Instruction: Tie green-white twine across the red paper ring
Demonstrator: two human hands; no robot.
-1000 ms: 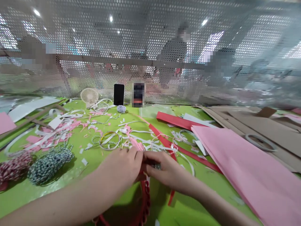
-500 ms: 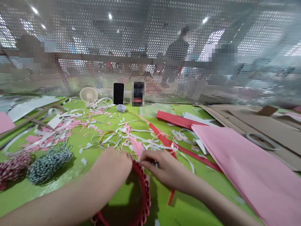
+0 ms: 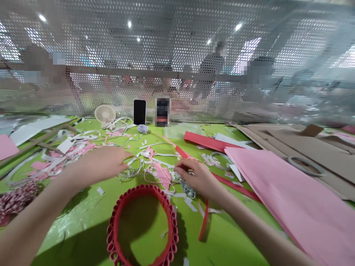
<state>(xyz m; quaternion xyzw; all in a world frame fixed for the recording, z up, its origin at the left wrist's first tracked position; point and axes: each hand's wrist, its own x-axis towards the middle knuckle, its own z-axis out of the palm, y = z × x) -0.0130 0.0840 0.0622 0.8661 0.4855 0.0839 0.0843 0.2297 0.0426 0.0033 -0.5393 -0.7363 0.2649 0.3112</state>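
A red ring edged with small rolled loops rests on the table in front of me, untouched by either hand. My left hand is blurred, its fingers stretched toward a roll of tape with a yellow inner rim; whether they touch it I cannot tell. My right hand is curled, thumb and fingertips drawn together above a small heap of green-and-white twine. Anything inside those fingers is hidden. Beside the right fingertips lies a pink paper scrap.
Red strips and a large pink sheet lie to the right, with cardboard behind. Red-and-white twine sits at left. Along the back stand a small fan and a black phone, before a perforated screen.
Both hands have left the red ring. My left hand has swung up and left toward the tape roll; my right hand has moved slightly forward and right. The ring now shows fully at its far side.
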